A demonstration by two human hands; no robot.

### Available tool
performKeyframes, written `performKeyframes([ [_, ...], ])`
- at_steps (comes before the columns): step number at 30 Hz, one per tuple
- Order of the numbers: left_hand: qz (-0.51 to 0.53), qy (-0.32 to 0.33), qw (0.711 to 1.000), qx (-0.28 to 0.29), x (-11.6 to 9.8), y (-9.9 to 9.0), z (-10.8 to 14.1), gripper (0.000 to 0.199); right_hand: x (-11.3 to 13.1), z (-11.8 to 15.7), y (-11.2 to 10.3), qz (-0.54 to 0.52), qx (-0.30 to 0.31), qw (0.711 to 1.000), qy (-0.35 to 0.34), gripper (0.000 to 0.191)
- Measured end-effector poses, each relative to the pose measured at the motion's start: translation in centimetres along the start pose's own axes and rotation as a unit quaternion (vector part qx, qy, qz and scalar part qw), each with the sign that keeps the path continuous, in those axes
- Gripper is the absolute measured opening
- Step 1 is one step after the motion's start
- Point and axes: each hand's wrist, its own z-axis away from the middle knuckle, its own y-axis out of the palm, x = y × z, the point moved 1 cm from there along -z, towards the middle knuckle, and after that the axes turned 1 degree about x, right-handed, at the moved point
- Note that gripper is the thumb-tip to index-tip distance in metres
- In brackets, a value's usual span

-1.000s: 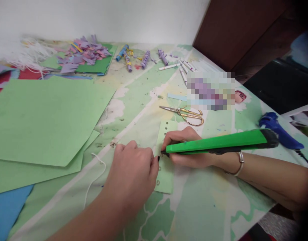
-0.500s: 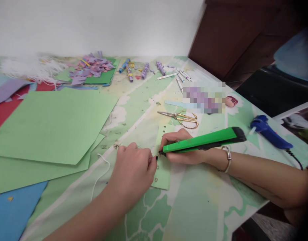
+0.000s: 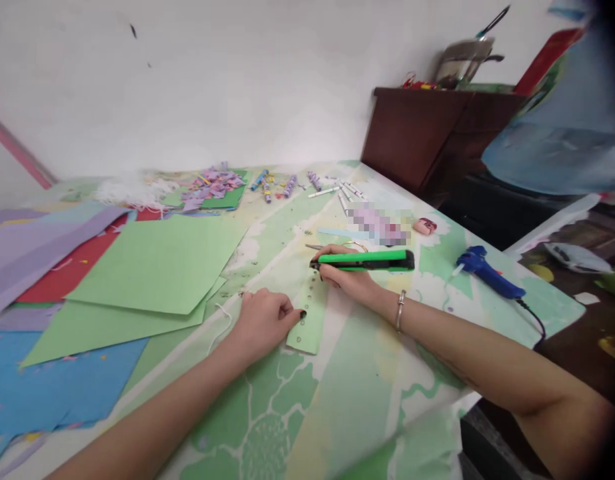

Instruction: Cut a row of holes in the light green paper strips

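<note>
My right hand [image 3: 348, 272] is closed around a green and black utility knife [image 3: 367, 261], its front end low over the upper part of a light green paper strip [image 3: 310, 333]. A row of small round marks or holes runs along the strip; I cannot tell which they are. My left hand [image 3: 265, 320] has its fingers curled on the table, and its thumb presses on the strip's left edge. Just beyond the right hand lies a pair of gold-handled scissors [image 3: 315, 247], partly hidden by that hand. A white string [image 3: 222, 320] lies beside my left hand.
Large green sheets [image 3: 157, 267] lie at left over red and blue paper. Paper scraps [image 3: 215, 187], rolled paper tubes [image 3: 290, 185] and markers [image 3: 352, 192] are at the back. A blue glue gun [image 3: 490, 273] with a cord lies near the right edge.
The view has tilted up, showing more wall and the cabinet top. My right hand and the knife have moved up the strip, away from my left thumb, uncovering more round marks.
</note>
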Motion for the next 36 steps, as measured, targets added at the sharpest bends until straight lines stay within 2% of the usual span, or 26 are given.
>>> performKeyframes([
  [2,0.055,0.002,0.998,0.0,0.6,0.2,0.5,0.031,-0.3,-0.2,-0.3,0.03,-0.055,0.998,-0.008,0.026],
  [4,0.119,-0.007,0.992,-0.033,1.4,0.0,1.2,0.033,-0.5,-0.3,-0.7,0.056,-0.077,0.995,-0.029,0.024],
  [8,0.231,-0.007,0.964,-0.13,2.2,-1.7,2.5,0.029,-1.3,-0.5,-0.8,0.102,-0.045,0.991,-0.072,0.025],
  [11,0.293,0.023,0.936,-0.193,1.7,-2.7,2.8,0.022,-1.8,-0.9,-0.3,0.132,-0.013,0.988,-0.083,0.028],
  [13,0.328,0.046,0.919,-0.214,1.2,-2.8,2.7,0.02,-1.9,-1.1,0.0,0.144,0.01,0.986,-0.081,0.028],
  [17,0.365,0.072,0.905,-0.206,0.3,-2.4,2.8,0.02,-1.2,-1.4,0.2,0.139,0.024,0.988,-0.07,0.029],
  [23,0.382,0.107,0.894,-0.208,0.1,-3.0,3.7,0.026,2.8,-0.6,-0.2,0.031,-0.053,0.997,-0.051,0.03],
  [26,0.391,0.12,0.891,-0.199,-0.2,-3.1,4.0,0.029,5.6,0.3,0.8,-0.064,-0.031,0.996,-0.06,0.039],
  [30,0.4,0.117,0.888,-0.193,-0.4,-2.9,4.3,0.03,8.2,1.3,2.0,-0.155,-0.006,0.986,-0.061,0.038],
  [36,0.401,0.105,0.891,-0.188,-0.3,-2.9,4.2,0.022,8.2,1.8,2.5,-0.167,-0.025,0.983,-0.069,0.033],
])
